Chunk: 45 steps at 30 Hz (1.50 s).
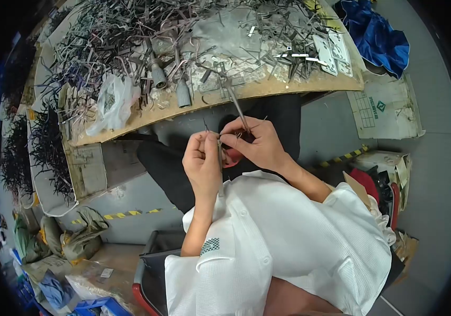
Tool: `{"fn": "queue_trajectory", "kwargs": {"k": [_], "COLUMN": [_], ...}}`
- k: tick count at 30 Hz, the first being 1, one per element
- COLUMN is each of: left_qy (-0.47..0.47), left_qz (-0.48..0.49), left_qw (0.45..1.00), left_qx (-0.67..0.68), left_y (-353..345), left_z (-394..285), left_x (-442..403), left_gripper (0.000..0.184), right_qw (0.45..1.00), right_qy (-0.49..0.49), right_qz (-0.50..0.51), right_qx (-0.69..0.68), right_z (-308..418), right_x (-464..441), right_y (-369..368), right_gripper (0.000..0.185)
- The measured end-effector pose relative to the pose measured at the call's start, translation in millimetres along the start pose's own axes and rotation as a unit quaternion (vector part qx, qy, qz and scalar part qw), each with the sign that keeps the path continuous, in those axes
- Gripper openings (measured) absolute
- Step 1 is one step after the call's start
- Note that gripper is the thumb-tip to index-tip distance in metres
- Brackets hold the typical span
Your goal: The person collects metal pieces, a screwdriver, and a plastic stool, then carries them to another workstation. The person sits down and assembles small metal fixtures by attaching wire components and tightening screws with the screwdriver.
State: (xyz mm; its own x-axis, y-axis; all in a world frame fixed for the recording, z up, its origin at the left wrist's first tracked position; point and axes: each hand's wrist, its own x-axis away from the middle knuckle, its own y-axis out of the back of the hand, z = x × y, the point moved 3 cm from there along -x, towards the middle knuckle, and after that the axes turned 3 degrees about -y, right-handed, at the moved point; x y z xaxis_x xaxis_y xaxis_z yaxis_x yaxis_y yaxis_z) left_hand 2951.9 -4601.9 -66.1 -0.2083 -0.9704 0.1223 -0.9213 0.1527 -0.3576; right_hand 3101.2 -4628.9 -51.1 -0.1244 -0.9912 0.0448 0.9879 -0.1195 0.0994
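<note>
My left hand [202, 160] and my right hand [259, 143] meet in front of my chest, below the edge of the workbench. The left fingers are pinched around a thin metal piece [220, 163] that runs down beside the thumb; a dark thin tip sticks up above those fingers. In my right hand a slim metal rod [236, 102] is gripped, its upper end slanting up toward the bench edge. The right thumb and index finger also close near the left fingertips. What lies between the fingertips is too small to make out.
The workbench [267, 88] is heaped with thin dark metal strips [109, 37]. On it lie two ridged grey handles [183, 94], a plastic bag [114, 100] and white cards [325, 54]. A cardboard box [386, 108] and a blue bag [377, 37] are at the right.
</note>
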Motion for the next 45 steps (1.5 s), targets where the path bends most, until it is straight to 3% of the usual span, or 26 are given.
{"fn": "queue_trajectory", "kwargs": {"k": [3,10,15,18,22,35,38,45], "left_qy": [0.035,0.06,0.029,-0.002,0.023,0.039,0.033,0.048], "left_qz": [-0.023,0.03,0.062,0.031,0.004,0.005,-0.001,-0.002], "left_qw": [0.999,0.998,0.998,1.0,1.0,0.999,0.999,0.998], "left_qx": [0.0,0.02,0.004,-0.004,0.011,0.002,0.013,0.031], "left_y": [-5,-30,-39,-43,-38,-42,-46,-46], "left_z": [10,32,55,63,81,94,96,96], "left_x": [1,-23,-54,-70,-71,-75,-73,-72], "left_gripper": [0.016,0.016,0.024,0.024,0.023,0.023,0.024,0.024], "right_qw": [0.996,0.967,0.95,0.937,0.935,0.954,0.979,0.985], "right_qy": [0.04,0.101,0.121,0.127,0.128,0.031,-0.036,-0.068], "right_qz": [-0.019,-0.149,-0.18,-0.186,-0.16,-0.126,-0.12,-0.074], "right_qx": [0.072,0.18,0.223,0.267,0.288,0.269,0.16,0.143], "right_z": [-6,-14,-29,-31,-41,-47,-55,-54], "right_x": [-2,-24,-49,-66,-73,-79,-78,-75], "right_y": [6,35,52,55,54,56,57,60], "right_gripper": [0.013,0.012,0.011,0.011,0.012,0.014,0.012,0.013]}}
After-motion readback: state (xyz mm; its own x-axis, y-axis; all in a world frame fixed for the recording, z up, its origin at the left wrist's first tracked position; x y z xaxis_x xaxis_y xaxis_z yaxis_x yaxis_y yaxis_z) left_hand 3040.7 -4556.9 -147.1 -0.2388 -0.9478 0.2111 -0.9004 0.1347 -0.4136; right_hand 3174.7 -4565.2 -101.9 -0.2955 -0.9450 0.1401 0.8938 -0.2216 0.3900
